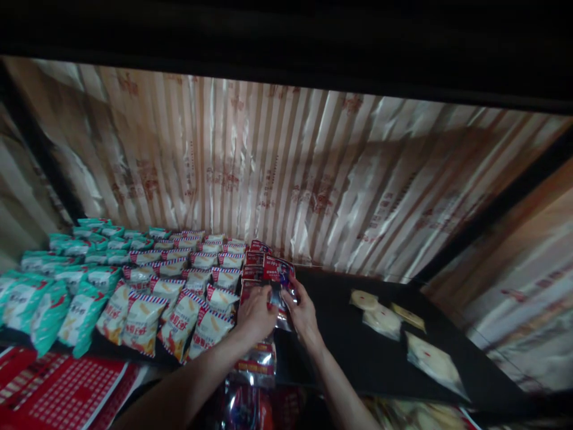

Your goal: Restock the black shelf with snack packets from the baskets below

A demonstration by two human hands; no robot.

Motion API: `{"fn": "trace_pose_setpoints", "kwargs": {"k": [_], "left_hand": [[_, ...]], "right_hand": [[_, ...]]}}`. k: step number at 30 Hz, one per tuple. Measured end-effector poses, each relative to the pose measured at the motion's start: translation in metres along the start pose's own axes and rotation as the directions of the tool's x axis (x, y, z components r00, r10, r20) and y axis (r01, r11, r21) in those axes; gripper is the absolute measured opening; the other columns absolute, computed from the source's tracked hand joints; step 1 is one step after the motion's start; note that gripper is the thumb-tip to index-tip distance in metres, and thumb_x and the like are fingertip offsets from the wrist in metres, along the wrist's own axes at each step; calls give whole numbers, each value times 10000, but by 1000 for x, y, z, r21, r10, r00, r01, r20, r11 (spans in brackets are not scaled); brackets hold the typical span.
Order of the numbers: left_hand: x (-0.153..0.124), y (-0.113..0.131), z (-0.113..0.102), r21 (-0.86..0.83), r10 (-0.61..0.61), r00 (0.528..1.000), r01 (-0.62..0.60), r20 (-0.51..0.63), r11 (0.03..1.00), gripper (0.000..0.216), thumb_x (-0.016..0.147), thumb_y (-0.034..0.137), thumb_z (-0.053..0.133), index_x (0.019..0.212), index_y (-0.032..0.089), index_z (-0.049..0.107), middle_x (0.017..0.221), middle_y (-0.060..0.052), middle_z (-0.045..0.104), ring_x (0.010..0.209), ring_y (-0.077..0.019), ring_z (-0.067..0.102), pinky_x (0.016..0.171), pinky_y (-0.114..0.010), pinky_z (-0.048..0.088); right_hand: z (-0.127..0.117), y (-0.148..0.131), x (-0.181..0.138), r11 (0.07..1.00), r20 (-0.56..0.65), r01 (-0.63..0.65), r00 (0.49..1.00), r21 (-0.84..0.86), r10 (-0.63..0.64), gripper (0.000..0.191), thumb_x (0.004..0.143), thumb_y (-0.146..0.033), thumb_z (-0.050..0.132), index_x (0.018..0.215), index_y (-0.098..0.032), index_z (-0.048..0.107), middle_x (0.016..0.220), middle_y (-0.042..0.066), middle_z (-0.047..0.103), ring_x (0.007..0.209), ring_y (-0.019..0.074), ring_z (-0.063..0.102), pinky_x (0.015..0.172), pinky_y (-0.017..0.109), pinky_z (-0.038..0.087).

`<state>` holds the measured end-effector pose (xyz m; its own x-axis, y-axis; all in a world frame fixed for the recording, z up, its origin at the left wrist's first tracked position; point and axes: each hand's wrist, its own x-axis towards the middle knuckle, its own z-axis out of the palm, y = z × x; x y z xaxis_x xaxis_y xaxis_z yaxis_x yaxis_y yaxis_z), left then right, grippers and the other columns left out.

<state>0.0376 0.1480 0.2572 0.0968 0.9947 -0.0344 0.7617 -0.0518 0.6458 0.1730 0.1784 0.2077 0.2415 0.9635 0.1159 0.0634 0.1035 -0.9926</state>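
A dark red-and-blue snack packet (278, 270) lies over a row of similar packets on a black shelf. My right hand (303, 312) grips its right edge, thumb on the front and fingers behind. My left hand (258, 312) is closed at its left edge with bent fingers, partly covering the row beneath. More of these dark packets (254, 258) run back toward the wall, and several shiny ones (256, 362) lie at the front below my left wrist. Just left of my left hand stand rows of cream snack bags (213, 327) with striped tops.
Teal snack bags (85, 316) fill the far left. To the right on the black shelf (340, 352) lie flat, pale round items in clear wrap (382, 319) and a larger wrapped one (434, 361). A red basket (67, 388) sits below. Striped wrapping (268, 161) lines the back.
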Motion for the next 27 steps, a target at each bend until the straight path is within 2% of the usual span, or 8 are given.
{"fn": "trace_pose_setpoints", "kwargs": {"k": [2, 7, 12, 18, 22, 27], "left_hand": [[22, 6, -8, 73, -15, 1000, 16, -13, 997, 449, 788, 254, 453, 1232, 198, 489, 1290, -79, 523, 1141, -200, 522, 967, -298, 399], [70, 7, -13, 144, -78, 996, 85, -49, 986, 438, 770, 228, 462, 1204, 194, 504, 1276, -103, 520, 1132, -218, 527, 914, -317, 433], [96, 0, -9, 207, -142, 988, 152, -60, 966, 375, 776, 250, 465, 1129, 173, 564, 1229, -120, 557, 1076, -249, 566, 854, -343, 470], [103, -4, -9, 261, -101, 993, 112, -55, 959, 353, 769, 210, 466, 1089, 162, 606, 1132, -108, 633, 1059, -251, 580, 863, -339, 476], [105, -9, -5, 288, -108, 993, 115, -39, 951, 317, 774, 207, 450, 1010, 157, 655, 1038, -111, 674, 1026, -258, 598, 829, -333, 492], [108, -14, -3, 302, -106, 993, 115, -46, 946, 319, 801, 248, 437, 1005, 156, 664, 1038, -116, 675, 1011, -250, 608, 825, -317, 495]], "right_hand": [[9, -1, 28, 1000, 24, 7, 1000, -20, -7, 627, 645, -407, 645, 1198, -135, 530, 1007, 85, 680, 881, 220, 634, 836, 365, 490], [32, 8, 87, 989, 52, 55, 998, -140, -48, 547, 664, -352, 590, 1173, -154, 558, 1015, 68, 677, 877, 207, 633, 821, 353, 495], [46, 27, 124, 961, 92, 53, 995, -272, -29, 487, 680, -286, 563, 1146, -147, 588, 1031, 66, 679, 928, 203, 629, 836, 330, 496], [56, 36, 144, 876, 105, 64, 994, -477, -15, 467, 726, -261, 529, 1178, -157, 582, 1044, 53, 681, 928, 182, 635, 819, 275, 495], [63, 35, 147, 738, 113, 85, 994, -670, -12, 424, 767, -233, 493, 1173, -160, 588, 1023, 58, 688, 936, 173, 632, 832, 253, 471], [72, 34, 147, 639, 140, 113, 990, -761, -9, 391, 779, -237, 490, 1148, -182, 607, 1054, 73, 678, 977, 194, 620, 857, 270, 450]]}}
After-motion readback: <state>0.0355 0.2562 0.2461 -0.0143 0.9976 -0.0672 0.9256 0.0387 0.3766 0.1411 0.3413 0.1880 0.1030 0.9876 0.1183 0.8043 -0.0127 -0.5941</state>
